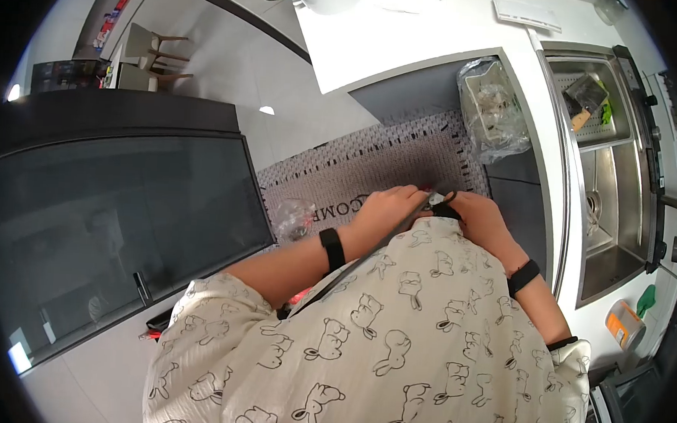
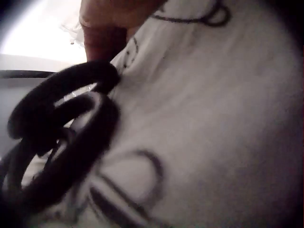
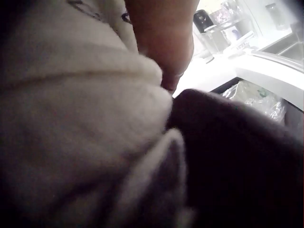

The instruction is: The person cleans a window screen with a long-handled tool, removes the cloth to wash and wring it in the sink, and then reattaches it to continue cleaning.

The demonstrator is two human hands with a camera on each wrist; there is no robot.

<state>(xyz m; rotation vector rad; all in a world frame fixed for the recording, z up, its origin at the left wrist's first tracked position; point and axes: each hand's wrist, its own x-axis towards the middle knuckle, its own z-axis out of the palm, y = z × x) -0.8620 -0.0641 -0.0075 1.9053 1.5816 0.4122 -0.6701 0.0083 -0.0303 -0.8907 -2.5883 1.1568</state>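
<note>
In the head view both hands meet in front of the cream shirt with rabbit outlines. My left hand grips the upper end of a long dark strap, which slants down along the shirt toward the left side. Close beside it, my right hand pinches a short black band at the shirt front; its fingertips are partly hidden. Black looped cord hangs blurred against the shirt in the left wrist view. Dark material fills the lower right of the right wrist view.
A plastic-lined bin hangs by the white counter. To the right is a double metal sink. A patterned mat lies on the floor, with a clear plastic bag near its left edge. A dark glass-topped surface stands left.
</note>
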